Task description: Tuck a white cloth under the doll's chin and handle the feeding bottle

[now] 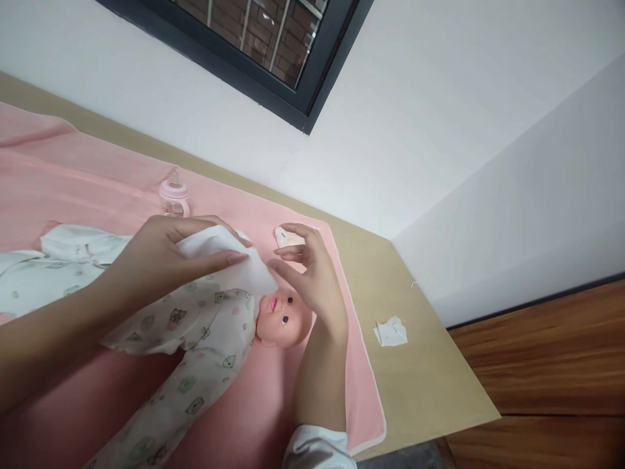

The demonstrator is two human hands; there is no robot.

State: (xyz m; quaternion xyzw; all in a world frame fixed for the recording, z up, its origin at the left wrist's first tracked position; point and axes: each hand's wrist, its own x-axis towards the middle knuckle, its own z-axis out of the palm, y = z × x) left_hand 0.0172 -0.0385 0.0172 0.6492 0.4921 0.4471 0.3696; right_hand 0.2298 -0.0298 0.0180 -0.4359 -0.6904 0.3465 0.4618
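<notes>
My left hand (170,251) pinches a white tissue (232,264) between thumb and fingers, above the chest of a baby doll (283,319). The tissue's free corner hangs by the doll's chin. To its right, my right hand (310,270) is raised with thumb and fingers curved and apart, with nothing between them. The doll lies on its back in a white printed outfit (209,326), its head under my right wrist. A small white and peach object (288,237) sits just behind my right fingers, partly hidden by them.
A pink baby bottle (173,195) stands on the pink blanket (368,410) behind my left hand. A crumpled white tissue (391,332) lies on the tan tabletop (430,384) at right. The wall and a dark-framed window (305,107) rise behind; wooden panels (547,352) are at the right.
</notes>
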